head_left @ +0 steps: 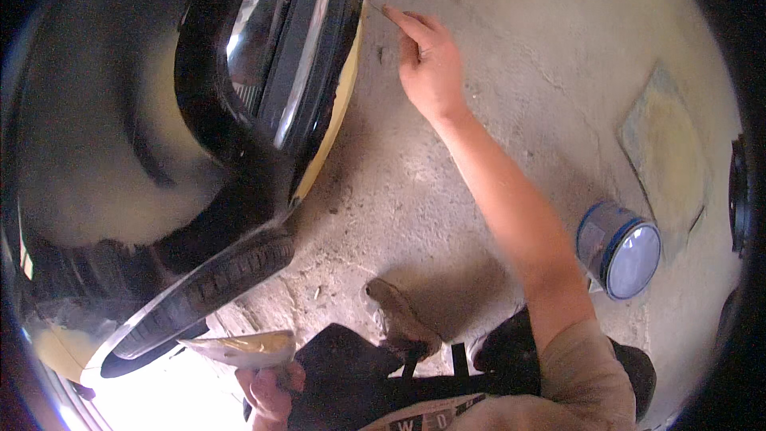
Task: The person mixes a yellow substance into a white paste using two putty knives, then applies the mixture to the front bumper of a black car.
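Observation:
Stretched out ahead, my right hand [433,64] is beside the side edge of a black car [263,164]. Its index finger points at that edge with a small gap between, and I see nothing held in it. A pale yellow, filler-like coat [329,140] runs along the edge, and similar dull patches show on the dark panel at left. Low at the left, my left hand [273,395] is closed on a flat, pale putty board [239,348] with a yellowish smear on it. The board is beside the car's tyre [211,291].
On the concrete floor [383,191] at right stands a blue tin [630,259] with a pale round top. Behind it lies a flat, yellow-stained sheet [666,144]. My shoe [399,319] is below, and bright light fills the lower left.

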Demonstrator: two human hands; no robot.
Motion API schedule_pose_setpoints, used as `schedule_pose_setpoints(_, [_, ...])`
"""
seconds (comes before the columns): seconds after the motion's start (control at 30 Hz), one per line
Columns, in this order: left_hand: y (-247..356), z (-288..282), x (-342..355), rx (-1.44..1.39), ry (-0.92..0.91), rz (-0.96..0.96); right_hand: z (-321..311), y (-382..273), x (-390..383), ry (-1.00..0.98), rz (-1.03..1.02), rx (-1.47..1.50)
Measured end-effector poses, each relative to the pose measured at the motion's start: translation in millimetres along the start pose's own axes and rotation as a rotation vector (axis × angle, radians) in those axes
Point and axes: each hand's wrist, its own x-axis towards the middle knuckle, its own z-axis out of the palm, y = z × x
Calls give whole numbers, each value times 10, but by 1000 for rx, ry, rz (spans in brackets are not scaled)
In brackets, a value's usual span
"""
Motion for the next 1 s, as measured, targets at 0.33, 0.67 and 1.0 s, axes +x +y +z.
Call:
schedule_pose_setpoints(0.33, [-536, -317, -61, 31, 267, -56, 280, 221, 178, 69, 26, 56])
schedule_pose_setpoints(0.67, [-470, -192, -84, 84, 326, -13, 281, 102, -82, 23, -25, 123])
schedule_pose_setpoints(1.0, [-302, 78, -131, 114, 304, 98, 152, -74, -419, -70, -74, 56])
